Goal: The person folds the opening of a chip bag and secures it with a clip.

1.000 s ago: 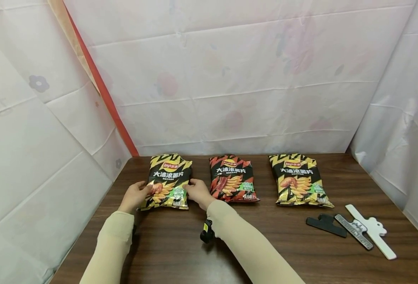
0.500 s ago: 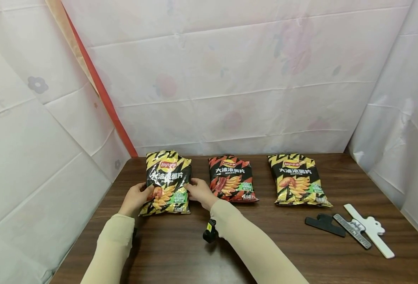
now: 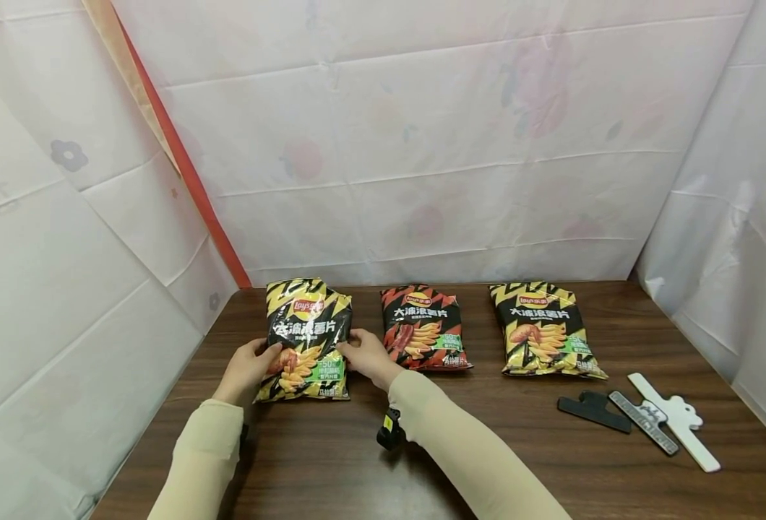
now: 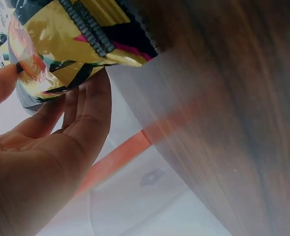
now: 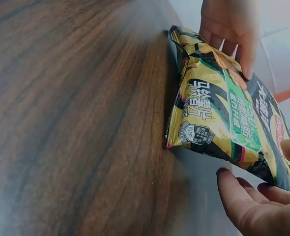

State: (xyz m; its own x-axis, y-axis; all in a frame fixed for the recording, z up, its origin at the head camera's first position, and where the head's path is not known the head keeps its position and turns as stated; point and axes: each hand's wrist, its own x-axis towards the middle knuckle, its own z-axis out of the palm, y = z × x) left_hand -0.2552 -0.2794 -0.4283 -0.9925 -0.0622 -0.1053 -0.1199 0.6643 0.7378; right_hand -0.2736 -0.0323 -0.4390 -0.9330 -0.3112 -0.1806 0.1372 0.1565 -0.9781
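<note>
A yellow and black bag of potato chips (image 3: 308,339) is held between both hands at the table's left, its face tilted toward me. My left hand (image 3: 248,368) grips its left side, thumb on the front; in the left wrist view, that hand's fingers (image 4: 97,105) reach underneath. On the opposite side my right hand (image 3: 371,355) grips the bag's edge. From the right wrist view, the bag (image 5: 218,110) slants up from its bottom seam, with fingers (image 5: 233,194) of the right hand below it. Whether the seam touches the table I cannot tell.
A red chip bag (image 3: 422,328) lies close to the right hand, and another yellow one (image 3: 545,332) farther right. Black (image 3: 594,412), grey (image 3: 643,422) and white clips (image 3: 676,422) rest on the right of the brown table (image 3: 331,455). White patterned sheets (image 3: 422,144) hang around it.
The left yellow chip bag has come off its flat position, tilting up and shifting slightly toward me. Both hands have moved with it. The other bags and the clips stay in place.
</note>
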